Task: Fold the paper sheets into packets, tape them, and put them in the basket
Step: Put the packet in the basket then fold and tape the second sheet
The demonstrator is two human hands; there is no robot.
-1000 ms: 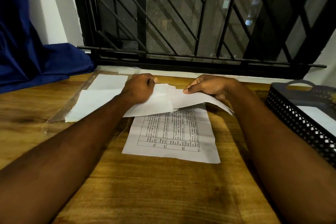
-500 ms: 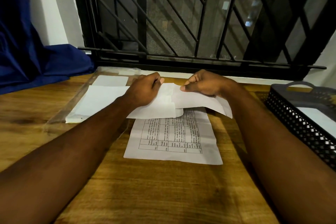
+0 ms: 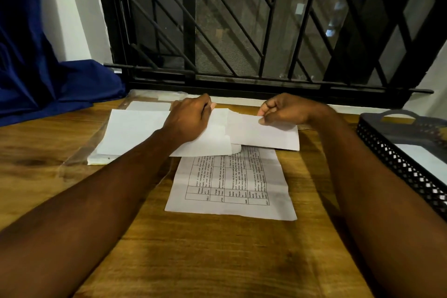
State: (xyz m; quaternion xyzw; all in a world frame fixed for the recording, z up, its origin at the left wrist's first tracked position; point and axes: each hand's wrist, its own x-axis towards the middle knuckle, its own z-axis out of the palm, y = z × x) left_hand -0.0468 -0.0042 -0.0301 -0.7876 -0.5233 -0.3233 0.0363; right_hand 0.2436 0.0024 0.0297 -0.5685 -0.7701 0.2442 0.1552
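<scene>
— While both hands are on it, where does the plain white paper sheet (image 3: 266, 138) sit?

— Far side of the brown wooden table (image 3: 217, 261), up by the window, overlapping the top of a printed white sheet with a table grid (image 3: 229, 184). The left hand (image 3: 189, 120) has its fingers curled over the sheet's left half at the far edge. The right hand (image 3: 285, 111) pinches the right flap between thumb and fingertips, and that flap lies over toward the middle.

— Handling?

— Judgement: very light and limp, no stiffness until creased. Likely slides on the wood, so one hand should pin while the other folds. Best taken at edges or corners, since a pinch mid-panel would wrinkle it. It can tear, but the risk is low.

— Containers?

— Black perforated plastic basket (image 3: 396, 159) at the right table edge, well apart from the fold. One flat white paper piece (image 3: 425, 161) lies in it; can't tell if it's a taped packet. Stack of plain white sheets (image 3: 130, 133) on clear plastic wrap (image 3: 79, 155), just left of the left hand.

— Tape?

— None visible on this sheet; can't make out a roll.
</scene>
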